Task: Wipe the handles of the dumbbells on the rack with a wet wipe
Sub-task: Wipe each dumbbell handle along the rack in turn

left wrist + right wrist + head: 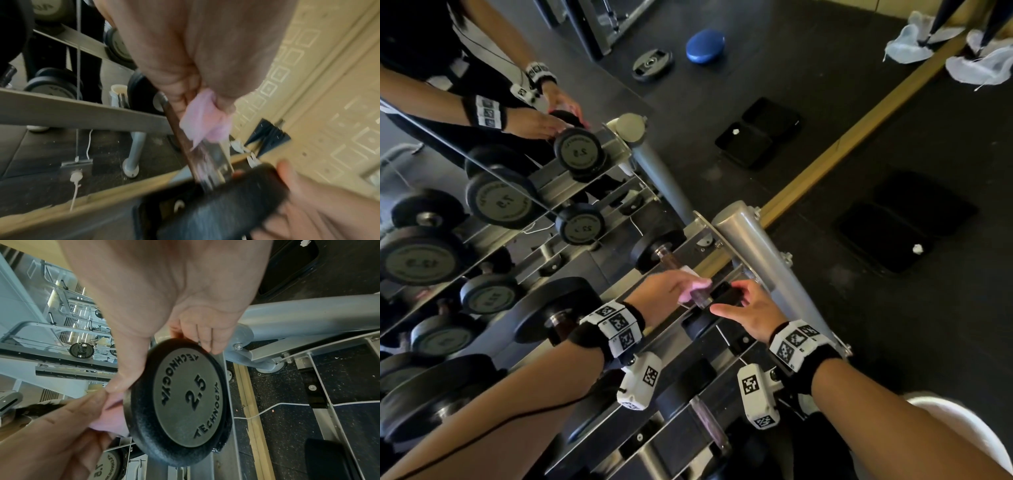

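A small black dumbbell marked 2.5 [185,402] lies on the top rail of the grey rack [756,246], at its right end. My left hand [678,287] grips a pink wet wipe [697,286] wrapped round the dumbbell's brown and chrome handle [207,162]. The wipe [205,125] bulges out under my curled fingers. My right hand [743,305] holds the near end disc [726,294] by its rim, thumb on one side and fingers [205,339] on the other. The far disc [657,246] points toward the mirror. The left wrist view is blurred.
Several larger dumbbells [558,308] fill the rack to the left and on the lower tiers. A mirror [482,171] behind the rack repeats them and my hands. A wooden ledge [842,144] runs along the mirror's base. Black mats [904,222] lie on the dark floor at the right.
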Demonstrator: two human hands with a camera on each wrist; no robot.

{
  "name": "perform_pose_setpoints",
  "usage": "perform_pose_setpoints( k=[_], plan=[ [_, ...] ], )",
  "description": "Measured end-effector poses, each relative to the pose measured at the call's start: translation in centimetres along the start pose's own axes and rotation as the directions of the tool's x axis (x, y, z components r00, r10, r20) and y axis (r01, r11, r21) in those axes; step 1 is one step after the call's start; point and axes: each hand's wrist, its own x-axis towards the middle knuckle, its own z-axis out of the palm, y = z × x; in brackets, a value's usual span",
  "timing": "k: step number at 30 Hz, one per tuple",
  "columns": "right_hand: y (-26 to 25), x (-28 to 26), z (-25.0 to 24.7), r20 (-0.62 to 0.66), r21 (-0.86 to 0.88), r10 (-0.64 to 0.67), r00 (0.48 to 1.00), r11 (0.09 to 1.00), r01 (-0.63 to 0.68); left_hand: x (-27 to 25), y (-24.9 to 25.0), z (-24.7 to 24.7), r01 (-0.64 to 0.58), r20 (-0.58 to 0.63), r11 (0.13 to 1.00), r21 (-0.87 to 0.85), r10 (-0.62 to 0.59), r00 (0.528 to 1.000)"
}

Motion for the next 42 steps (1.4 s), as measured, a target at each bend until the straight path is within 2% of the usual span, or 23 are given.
perform_pose_setpoints(
  k=[2,3,5,6,11,14,16,18,21,22,24,30,33,35,37,39,42],
  plan=[
    [-0.1,-0.1,-0.1,0.006,0.007,-0.001,1.0,1.0,0.0,0.4,-0.3,-0.5,0.004,-0.17,0.998,-0.06,-0.014,0.985],
    [-0.1,-0.1,-0.1,0.003,0.003,-0.003,1.0,1.0,0.003,0.7,-0.3,-0.4,0.008,-0.201,1.0,-0.006,-0.009,0.98],
    [-0.1,-0.3,-0.1,-0.001,-0.014,-0.005,1.0,1.0,0.005,0.8,-0.4,0.3,0.015,-0.145,0.983,0.181,0.012,0.989],
    [-0.1,-0.4,-0.1,0.0,-0.022,-0.004,1.0,1.0,0.004,0.6,-0.4,0.9,0.012,-0.117,0.975,0.223,0.015,0.993],
    [-0.4,-0.4,0.0,0.008,-0.058,0.02,1.0,0.998,-0.02,-0.2,-0.1,2.4,-0.04,0.038,0.99,0.133,0.035,0.999],
    [-0.5,-0.5,-0.1,0.021,-0.06,0.033,0.999,0.998,-0.032,-0.3,0.3,1.4,0.011,0.118,0.994,0.113,-0.024,0.993],
    [-0.5,-0.4,-0.2,0.03,-0.061,0.032,0.999,0.998,-0.03,-0.3,0.6,0.5,0.05,0.053,0.998,0.027,-0.051,0.997],
    [-0.5,-0.4,-0.2,0.035,-0.063,0.03,0.999,0.998,-0.028,0.0,0.4,-0.3,0.028,-0.091,1.0,-0.012,-0.029,0.995],
    [-0.5,-0.4,-0.3,0.043,-0.074,0.026,0.999,0.997,-0.023,0.9,-0.6,-0.2,0.067,-0.158,0.984,0.167,-0.04,0.987],
    [-0.6,-0.5,-0.3,0.045,-0.086,0.025,0.999,0.996,-0.021,1.1,-1.1,0.2,0.094,-0.158,0.982,0.166,-0.067,0.985],
    [-0.6,-0.5,-0.3,0.044,-0.092,0.029,0.999,0.995,-0.025,1.0,-1.8,1.0,0.091,-0.129,0.991,0.102,-0.077,0.989],
    [-1.0,-0.7,-0.2,0.043,-0.084,0.041,0.998,0.996,-0.037,-0.1,-2.3,2.9,0.013,0.106,0.998,0.056,-0.019,0.994],
    [-1.1,-0.8,-0.3,0.058,-0.079,0.048,0.997,0.996,-0.043,-0.7,-1.6,2.8,0.045,0.152,0.999,-0.02,-0.041,0.988],
    [-1.1,-0.8,-0.4,0.065,-0.076,0.046,0.997,0.996,-0.041,-1.1,-1.0,2.1,0.084,0.073,0.986,-0.143,-0.074,0.995],
    [-1.2,-0.8,-0.3,0.059,-0.095,0.028,0.998,0.995,-0.022,-1.5,-0.6,1.3,0.08,-0.133,0.969,-0.234,-0.113,0.985],
    [-1.1,-0.7,-0.4,0.059,-0.118,0.016,0.998,0.993,-0.009,-1.8,-0.5,0.5,0.065,-0.352,0.954,-0.293,-0.171,0.92],
    [-1.0,-0.6,-0.5,0.064,-0.137,0.015,0.998,0.99,-0.006,-2.4,-1.2,-0.4,0.14,-0.501,0.93,-0.339,-0.304,0.81]
  ],
)
